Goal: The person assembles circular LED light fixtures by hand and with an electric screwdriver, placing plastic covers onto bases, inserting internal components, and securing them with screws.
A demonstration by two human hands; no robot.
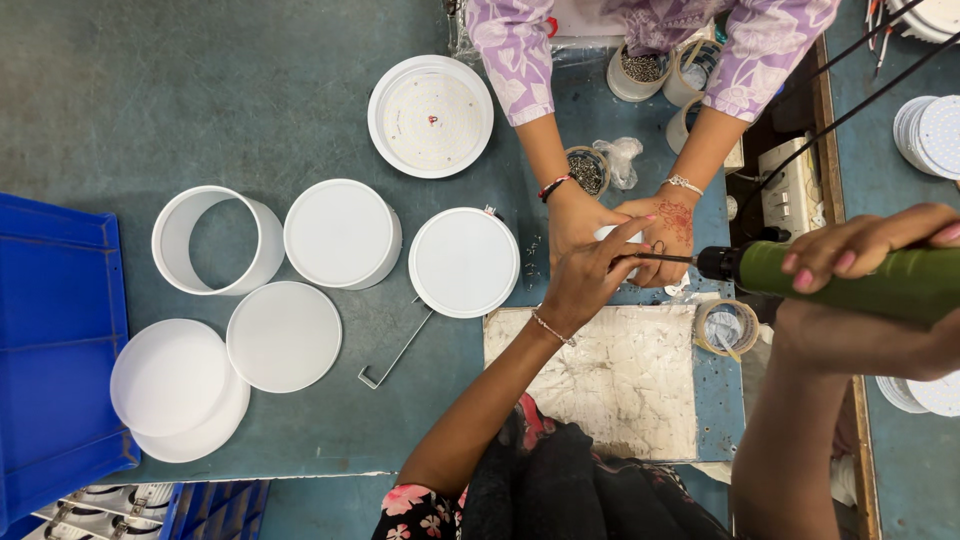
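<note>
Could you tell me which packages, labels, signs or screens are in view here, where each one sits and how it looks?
No labels, signs or screens show.
Blue crate: left edge of the table, rectangular plastic.
Clear plastic bag: top centre beside a small pot of screws, crumpled.
Tape roll: right of the worn white board, round, tan.

One head-worn camera looks straight down, fairly close, onto the blue-grey worktable (300, 90).

1. Small assembly workshop: worn teal workbench (250, 90) with many identical white round lamp housings (343, 233).
2. Cups of screws (588, 172), a green power screwdriver (850, 275), tape rolls (728, 327).
3. Blue parts crate (50, 340).
</note>
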